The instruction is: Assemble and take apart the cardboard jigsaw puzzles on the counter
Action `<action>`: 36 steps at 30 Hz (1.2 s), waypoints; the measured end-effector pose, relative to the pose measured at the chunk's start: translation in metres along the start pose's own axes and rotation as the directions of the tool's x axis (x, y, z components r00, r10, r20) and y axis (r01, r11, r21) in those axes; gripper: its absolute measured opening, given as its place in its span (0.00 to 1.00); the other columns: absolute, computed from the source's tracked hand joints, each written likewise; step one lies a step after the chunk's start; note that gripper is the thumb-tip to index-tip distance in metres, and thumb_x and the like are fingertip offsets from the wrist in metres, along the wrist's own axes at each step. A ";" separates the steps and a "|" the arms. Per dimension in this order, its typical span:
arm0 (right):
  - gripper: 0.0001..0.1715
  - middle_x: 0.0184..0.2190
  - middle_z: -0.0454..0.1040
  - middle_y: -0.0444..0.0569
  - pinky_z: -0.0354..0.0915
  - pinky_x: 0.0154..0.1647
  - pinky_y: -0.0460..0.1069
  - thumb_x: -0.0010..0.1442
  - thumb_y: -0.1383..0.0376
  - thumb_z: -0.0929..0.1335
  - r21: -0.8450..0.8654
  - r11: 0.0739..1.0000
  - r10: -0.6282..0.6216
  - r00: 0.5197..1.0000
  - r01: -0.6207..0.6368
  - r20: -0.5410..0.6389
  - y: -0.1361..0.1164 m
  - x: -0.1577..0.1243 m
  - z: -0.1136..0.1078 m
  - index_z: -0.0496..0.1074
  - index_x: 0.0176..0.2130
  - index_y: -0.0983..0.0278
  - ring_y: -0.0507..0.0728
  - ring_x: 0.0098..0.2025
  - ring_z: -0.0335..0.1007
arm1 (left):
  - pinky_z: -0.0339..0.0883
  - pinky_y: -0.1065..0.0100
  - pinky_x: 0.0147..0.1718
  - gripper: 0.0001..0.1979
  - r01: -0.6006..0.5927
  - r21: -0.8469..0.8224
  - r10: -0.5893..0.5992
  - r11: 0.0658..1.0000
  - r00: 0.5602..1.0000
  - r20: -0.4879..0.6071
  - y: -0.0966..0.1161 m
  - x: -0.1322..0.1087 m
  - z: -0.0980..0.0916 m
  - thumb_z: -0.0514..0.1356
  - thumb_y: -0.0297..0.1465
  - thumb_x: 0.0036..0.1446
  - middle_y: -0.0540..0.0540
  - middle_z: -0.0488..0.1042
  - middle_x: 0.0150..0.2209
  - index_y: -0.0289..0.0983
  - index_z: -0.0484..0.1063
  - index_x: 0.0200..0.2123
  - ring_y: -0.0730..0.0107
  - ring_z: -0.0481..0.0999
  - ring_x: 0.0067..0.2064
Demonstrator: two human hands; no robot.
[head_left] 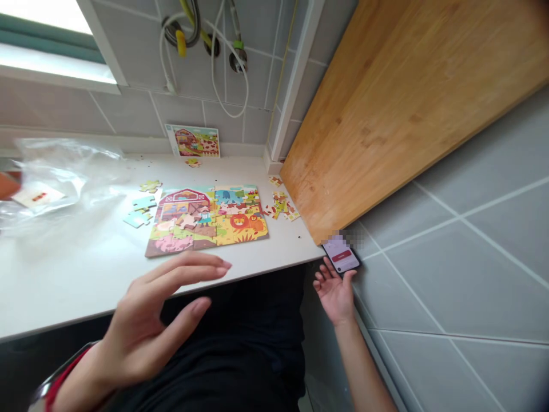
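My left hand (150, 315) hovers over the front edge of the white counter, fingers stretched and thumb apart, holding nothing. Just beyond it lies a farm-animal jigsaw puzzle (240, 226) with a barn, lions and a pig. A loose piece (187, 221) rests on its left half. Down at the right, my right hand (337, 297) is palm up, its thumb and fingers at the lower end of a phone (341, 254) with a lit screen. Part of the phone's upper end is blurred out.
Loose puzzle pieces (139, 212) lie left of the puzzle and more pieces (282, 207) right of it. A picture card (195, 141) leans on the tiled wall. Clear plastic bags (72, 171) lie at left. A large wooden board (407, 97) leans at right. Hoses (195, 28) hang above.
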State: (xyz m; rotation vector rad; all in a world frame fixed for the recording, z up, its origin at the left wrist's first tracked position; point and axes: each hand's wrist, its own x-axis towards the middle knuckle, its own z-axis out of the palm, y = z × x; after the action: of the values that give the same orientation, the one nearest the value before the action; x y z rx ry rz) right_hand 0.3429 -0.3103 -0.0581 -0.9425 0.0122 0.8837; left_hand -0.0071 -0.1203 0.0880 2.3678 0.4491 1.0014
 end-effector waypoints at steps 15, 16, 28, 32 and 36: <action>0.32 0.21 0.63 0.37 0.67 0.25 0.43 0.45 0.37 0.77 0.120 0.993 -0.021 0.990 0.004 0.140 0.009 0.017 0.016 0.76 0.32 0.61 0.49 0.25 0.61 | 0.63 0.47 0.62 0.25 0.203 0.503 -0.261 0.840 0.964 0.047 -0.172 0.028 0.017 0.53 0.49 0.66 0.37 0.64 0.64 0.41 0.69 0.58 0.46 0.67 0.64; 0.32 0.21 0.63 0.38 0.66 0.25 0.43 0.46 0.37 0.77 0.123 0.992 -0.024 0.989 0.006 0.146 0.009 0.017 0.016 0.76 0.32 0.61 0.49 0.25 0.61 | 0.63 0.47 0.62 0.27 0.217 0.517 -0.283 0.828 0.958 0.051 -0.180 0.026 0.018 0.52 0.50 0.66 0.37 0.64 0.65 0.41 0.69 0.59 0.45 0.66 0.64; 0.28 0.24 0.68 0.40 0.68 0.27 0.44 0.52 0.43 0.77 0.098 0.995 -0.038 0.992 0.027 0.120 0.011 0.009 0.004 0.79 0.41 0.61 0.50 0.27 0.64 | 0.70 0.56 0.57 0.28 0.125 0.630 -0.373 0.767 0.885 0.279 -0.205 0.025 0.011 0.46 0.49 0.69 0.39 0.69 0.64 0.40 0.72 0.60 0.48 0.72 0.62; 0.28 0.23 0.66 0.39 0.67 0.26 0.44 0.52 0.42 0.77 0.104 0.994 -0.043 0.990 0.030 0.131 0.011 0.009 0.007 0.79 0.39 0.62 0.50 0.27 0.64 | 0.74 0.58 0.52 0.28 0.094 0.653 -0.368 0.751 0.881 0.297 -0.203 0.035 0.008 0.47 0.48 0.67 0.38 0.75 0.60 0.39 0.76 0.56 0.49 0.78 0.56; 0.29 0.23 0.65 0.40 0.68 0.26 0.44 0.52 0.41 0.77 0.112 0.993 -0.046 0.989 0.030 0.141 0.011 0.010 0.006 0.78 0.37 0.63 0.50 0.27 0.64 | 0.77 0.62 0.44 0.27 0.087 0.663 -0.378 0.744 0.873 0.309 -0.204 0.041 0.008 0.49 0.47 0.65 0.40 0.78 0.57 0.40 0.77 0.55 0.53 0.83 0.47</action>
State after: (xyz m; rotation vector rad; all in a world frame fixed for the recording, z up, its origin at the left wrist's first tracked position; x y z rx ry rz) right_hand 0.3401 -0.2969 -0.0660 -0.7726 -0.0797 0.9049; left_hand 0.0066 0.0610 -0.0126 2.9053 1.0159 0.1751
